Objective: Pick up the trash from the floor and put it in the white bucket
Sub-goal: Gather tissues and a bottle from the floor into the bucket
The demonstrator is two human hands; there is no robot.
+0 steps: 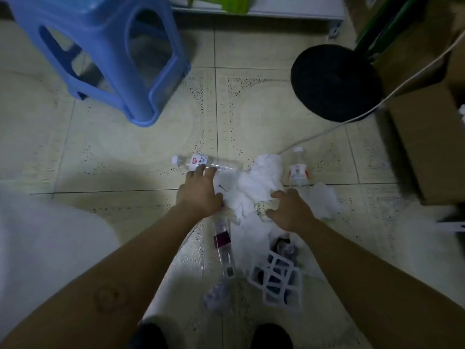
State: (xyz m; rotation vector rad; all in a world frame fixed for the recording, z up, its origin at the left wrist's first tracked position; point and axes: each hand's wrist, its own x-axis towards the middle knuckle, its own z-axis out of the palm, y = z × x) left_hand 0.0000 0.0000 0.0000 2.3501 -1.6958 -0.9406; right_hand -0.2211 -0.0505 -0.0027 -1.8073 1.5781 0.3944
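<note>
Trash lies on the tiled floor in front of me. A clear water bottle (221, 163) lies on its side, and the fingertips of my left hand (198, 193) touch it with fingers apart. Crumpled white tissue (259, 182) sits between my hands. My right hand (289, 210) hovers at the tissue's right edge, fingers spread and curled, holding nothing. Beyond it is a second clear bottle (298, 172), with more tissue (324, 200) to its right. A purple-labelled bottle (222, 239) lies near my left wrist. A white lattice-sided bucket (276, 283) lies tipped near my feet.
A blue plastic stool (105, 59) stands at the back left. A black round stand base (334, 81) and a white cable (352, 118) are at the back right, beside a cardboard box (427, 137). A purple crumpled wrapper (216, 294) lies near the bucket.
</note>
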